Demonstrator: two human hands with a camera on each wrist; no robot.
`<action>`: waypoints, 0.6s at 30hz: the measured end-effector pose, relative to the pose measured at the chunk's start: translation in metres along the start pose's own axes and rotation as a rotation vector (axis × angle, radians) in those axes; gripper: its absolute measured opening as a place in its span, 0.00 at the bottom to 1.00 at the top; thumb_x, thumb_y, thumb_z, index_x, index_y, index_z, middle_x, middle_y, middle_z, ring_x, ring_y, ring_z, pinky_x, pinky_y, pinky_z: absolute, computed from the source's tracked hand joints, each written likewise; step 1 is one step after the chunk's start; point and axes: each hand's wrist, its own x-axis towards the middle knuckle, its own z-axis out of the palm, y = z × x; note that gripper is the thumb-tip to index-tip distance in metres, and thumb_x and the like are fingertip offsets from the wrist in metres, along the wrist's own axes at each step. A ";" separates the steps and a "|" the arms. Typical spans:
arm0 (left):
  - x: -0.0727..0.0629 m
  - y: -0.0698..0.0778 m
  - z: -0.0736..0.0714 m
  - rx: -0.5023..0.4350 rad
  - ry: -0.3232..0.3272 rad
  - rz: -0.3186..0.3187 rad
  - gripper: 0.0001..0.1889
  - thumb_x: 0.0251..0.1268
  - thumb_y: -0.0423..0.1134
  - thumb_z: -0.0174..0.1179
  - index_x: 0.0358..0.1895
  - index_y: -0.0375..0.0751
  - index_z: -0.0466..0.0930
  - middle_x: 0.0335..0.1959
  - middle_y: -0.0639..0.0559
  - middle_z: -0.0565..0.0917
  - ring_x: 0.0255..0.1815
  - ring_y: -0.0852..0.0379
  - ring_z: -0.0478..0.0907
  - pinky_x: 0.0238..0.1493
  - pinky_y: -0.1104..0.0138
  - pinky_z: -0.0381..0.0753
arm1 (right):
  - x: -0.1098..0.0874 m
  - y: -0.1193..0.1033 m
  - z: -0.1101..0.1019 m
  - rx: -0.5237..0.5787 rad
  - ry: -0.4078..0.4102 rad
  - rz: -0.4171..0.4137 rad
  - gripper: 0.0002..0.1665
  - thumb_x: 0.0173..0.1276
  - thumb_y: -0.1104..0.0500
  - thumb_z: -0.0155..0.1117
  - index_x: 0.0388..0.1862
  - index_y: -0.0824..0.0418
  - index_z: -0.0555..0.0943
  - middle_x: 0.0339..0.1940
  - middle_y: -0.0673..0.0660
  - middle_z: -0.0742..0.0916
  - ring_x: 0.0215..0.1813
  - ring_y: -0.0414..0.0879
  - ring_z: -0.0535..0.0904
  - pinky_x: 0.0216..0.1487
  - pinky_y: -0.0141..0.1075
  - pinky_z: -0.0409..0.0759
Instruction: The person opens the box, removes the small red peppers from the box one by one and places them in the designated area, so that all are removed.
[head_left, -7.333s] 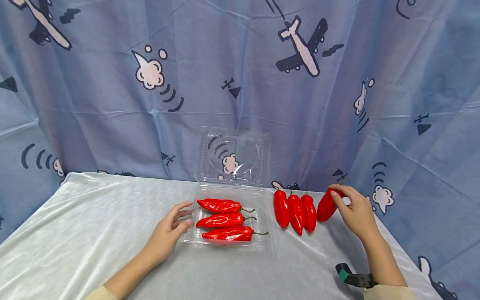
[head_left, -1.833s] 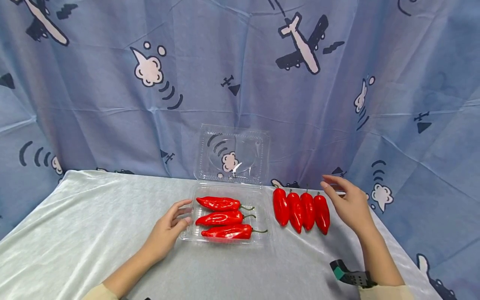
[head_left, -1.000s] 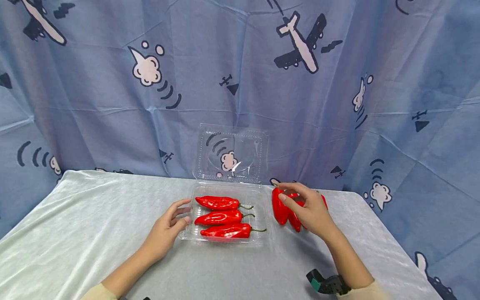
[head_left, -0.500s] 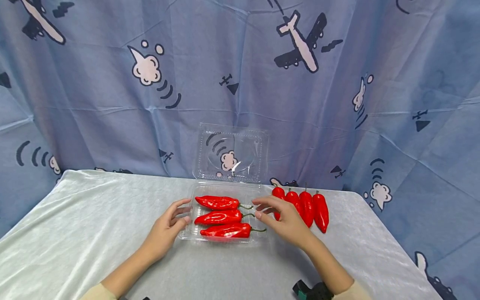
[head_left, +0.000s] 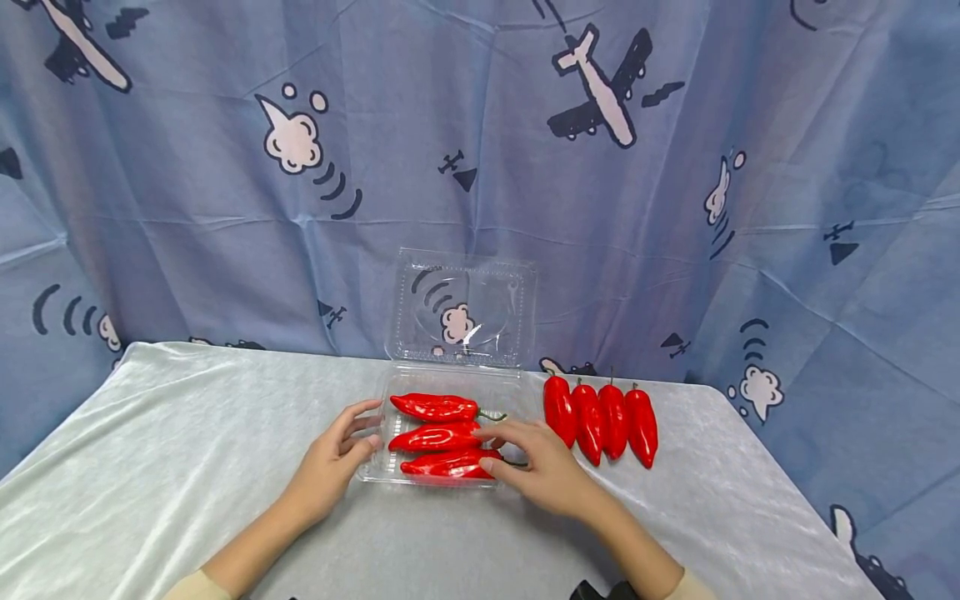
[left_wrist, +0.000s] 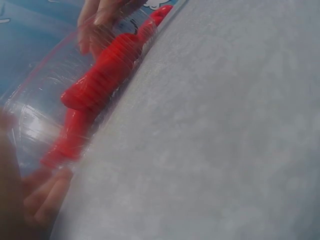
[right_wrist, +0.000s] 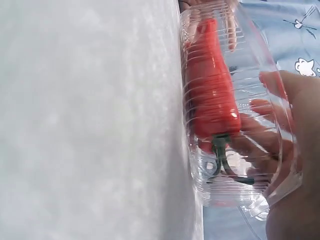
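Right hand [head_left: 542,468] now farther left, over peppers [head_left: 435,437] in clear container [head_left: 453,381]; left hand [head_left: 336,457] alongside; both with fingers apart.

Seven red peppers [head_left: 588,422], one clear tray [head_left: 459,382].
We count three peppers in the tray, four beside it; one lid [head_left: 491,300], one left hand [head_left: 333,460], one right hand [head_left: 546,473], one tablecloth [head_left: 225,433], one curtain [head_left: 397,117]. Left wrist view blurs; the tray count there is uncertain to us.
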 end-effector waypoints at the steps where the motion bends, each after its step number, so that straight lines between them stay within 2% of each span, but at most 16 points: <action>1: 0.000 0.000 0.000 -0.003 0.001 0.003 0.25 0.75 0.38 0.56 0.72 0.46 0.68 0.66 0.36 0.79 0.63 0.41 0.81 0.56 0.66 0.83 | 0.000 0.000 0.000 -0.022 -0.008 0.003 0.21 0.69 0.46 0.67 0.60 0.42 0.82 0.53 0.40 0.88 0.52 0.38 0.81 0.56 0.42 0.77; 6: -0.001 0.000 0.000 -0.010 -0.004 0.011 0.24 0.75 0.38 0.56 0.72 0.47 0.68 0.66 0.36 0.79 0.62 0.41 0.82 0.54 0.70 0.82 | -0.001 -0.001 0.000 -0.108 -0.052 -0.004 0.22 0.70 0.45 0.65 0.62 0.43 0.82 0.57 0.41 0.88 0.57 0.40 0.82 0.61 0.43 0.74; 10: -0.001 0.000 0.000 -0.013 -0.004 0.022 0.24 0.75 0.38 0.56 0.72 0.46 0.68 0.65 0.35 0.80 0.61 0.40 0.83 0.52 0.74 0.81 | 0.000 -0.002 -0.001 -0.168 -0.082 -0.021 0.20 0.72 0.47 0.62 0.61 0.44 0.83 0.56 0.41 0.88 0.56 0.40 0.82 0.63 0.43 0.71; 18: 0.000 -0.003 0.000 0.010 -0.003 0.015 0.24 0.75 0.39 0.56 0.72 0.47 0.68 0.65 0.37 0.80 0.62 0.40 0.82 0.53 0.75 0.80 | -0.001 -0.002 -0.003 -0.172 -0.116 -0.033 0.18 0.74 0.43 0.58 0.57 0.43 0.85 0.52 0.38 0.89 0.53 0.37 0.81 0.63 0.43 0.69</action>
